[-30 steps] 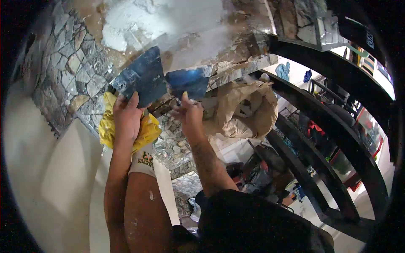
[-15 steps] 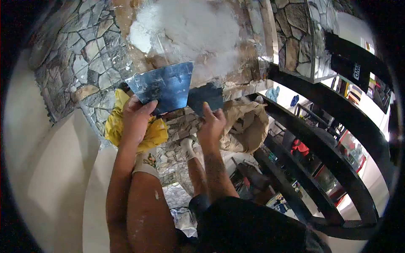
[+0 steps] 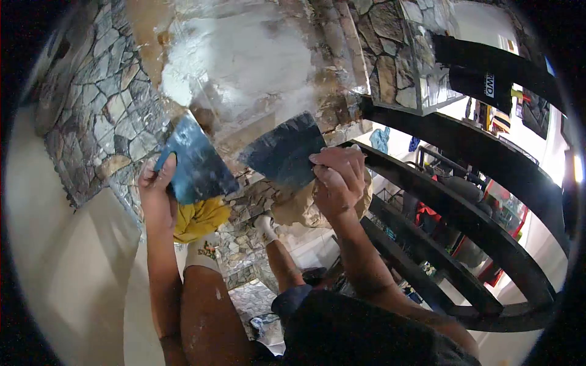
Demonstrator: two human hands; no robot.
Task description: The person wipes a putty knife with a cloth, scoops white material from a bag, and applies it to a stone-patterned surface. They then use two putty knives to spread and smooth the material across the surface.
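Note:
My left hand (image 3: 157, 183) grips a blue metal scraper blade (image 3: 198, 161), its thumb pressed on the face and its broad face tilted. To the right, my right hand (image 3: 339, 177) is closed on the edge of a darker, dust-marked scraper blade (image 3: 287, 151), which points up and left. The two blades are apart, with a narrow gap between them. Beyond them lies a board (image 3: 250, 131) with a large patch of white powder (image 3: 244, 61). Under my left hand's blade is a yellow bag (image 3: 204, 219). A brown paper sack (image 3: 299, 207) is partly hidden behind my right hand.
Stone-patterned steps (image 3: 235, 238) lie below, with my feet on them. Black railing bars (image 3: 452, 207) curve along the right side, and a lower level with assorted items shows through them. A pale wall (image 3: 79, 244) stands at the left.
The blades, close together before, have moved apart. My left hand has shifted left and turned its blade. My right hand has moved right, and more of its blade shows. The view has shifted slightly.

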